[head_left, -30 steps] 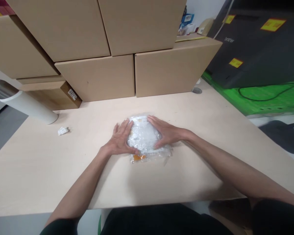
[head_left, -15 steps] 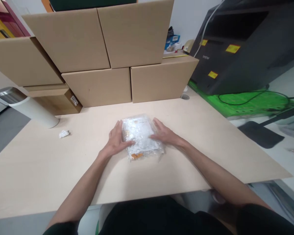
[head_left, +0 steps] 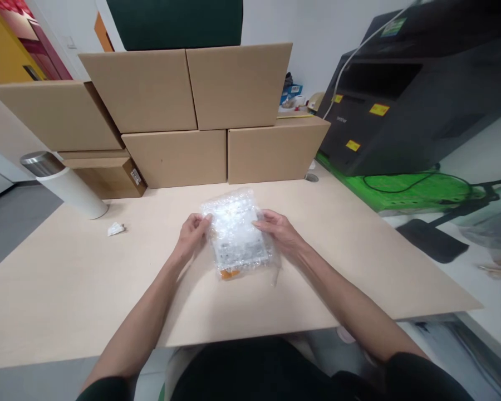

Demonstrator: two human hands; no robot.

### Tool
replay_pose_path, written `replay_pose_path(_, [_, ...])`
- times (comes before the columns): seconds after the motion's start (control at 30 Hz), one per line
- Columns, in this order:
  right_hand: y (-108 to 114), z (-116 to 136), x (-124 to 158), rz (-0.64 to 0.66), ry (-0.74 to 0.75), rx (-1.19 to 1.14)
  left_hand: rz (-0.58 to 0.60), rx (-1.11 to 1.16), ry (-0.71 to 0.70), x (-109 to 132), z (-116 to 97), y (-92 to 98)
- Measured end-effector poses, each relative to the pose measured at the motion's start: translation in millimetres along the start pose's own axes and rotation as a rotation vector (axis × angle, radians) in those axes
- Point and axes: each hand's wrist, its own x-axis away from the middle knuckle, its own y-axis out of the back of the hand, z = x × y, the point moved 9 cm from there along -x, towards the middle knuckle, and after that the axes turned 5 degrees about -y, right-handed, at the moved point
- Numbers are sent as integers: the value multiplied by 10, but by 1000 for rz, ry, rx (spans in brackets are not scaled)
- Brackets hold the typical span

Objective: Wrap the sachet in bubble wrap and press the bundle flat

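A flat white item in clear bubble wrap [head_left: 239, 234] is in front of me over the middle of the table, with an orange patch at its near edge. My left hand [head_left: 193, 233] pinches the left edge of the wrap between thumb and fingers. On the right edge my right hand [head_left: 278, 229] grips the package, thumb on top and fingers partly hidden behind it. What the wrapped item is cannot be made out through the plastic.
Cardboard boxes [head_left: 173, 159] are stacked along the table's back edge. A white bottle with a steel cap [head_left: 73, 192] stands at the left, near a crumpled white scrap [head_left: 116, 229]. A dark printer [head_left: 384, 122] sits on a green base [head_left: 417, 192] at the right.
Both hands have gone from lying spread on the package to gripping its two side edges. Its far end looks raised and the wrap has shifted. The camera view has tilted up.
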Motion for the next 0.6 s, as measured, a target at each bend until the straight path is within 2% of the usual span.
replay_pose_path(0.13, [-272, 111, 57, 130, 16, 1, 55, 239, 23, 0, -104, -26])
replay_pose_path(0.27, [-527, 99, 9, 241, -10, 28, -46, 428, -49, -35, -215, 84])
replay_pose_path(0.33, [-565, 79, -67, 215, 6, -29, -88, 467, -86, -47, -242, 137])
replay_pose_path(0.47, [-526, -67, -172, 78, 2, -97, -147, 496, -113, -43, -210, 184])
replay_pose_path(0.6, [-552, -292, -127, 98, -83, -5, -117, 520, -65, 2, -106, 50])
